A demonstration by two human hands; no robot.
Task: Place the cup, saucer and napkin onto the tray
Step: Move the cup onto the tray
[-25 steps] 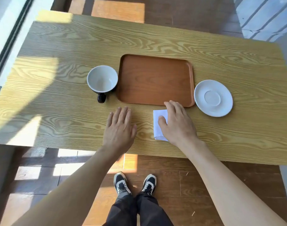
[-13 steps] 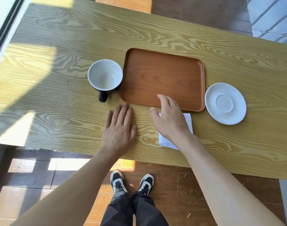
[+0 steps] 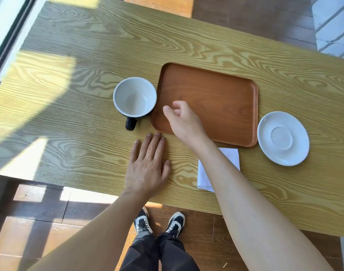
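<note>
An orange-brown tray [image 3: 222, 98] lies on the wooden table with nothing on it. Touching its left edge stands a cup [image 3: 135, 96], white inside, black outside, handle toward me. A white saucer [image 3: 283, 138] sits just right of the tray. A white folded napkin [image 3: 230, 156] lies in front of the tray, partly hidden under my right forearm. My right hand [image 3: 184, 120] hovers over the tray's near left corner, fingers loosely curled and empty, close to the cup. My left hand [image 3: 147, 165] rests flat on the table, fingers apart.
The table's [image 3: 69, 118] near edge runs just below my left hand. Beyond it are the dark floor and my shoes [image 3: 159, 222]. A window frame [image 3: 9, 42] borders the far left. Sunlit patches fall on the table's left part.
My right hand left the napkin and moved up and left over the tray's corner toward the cup. The napkin stays on the table. My left hand has not moved.
</note>
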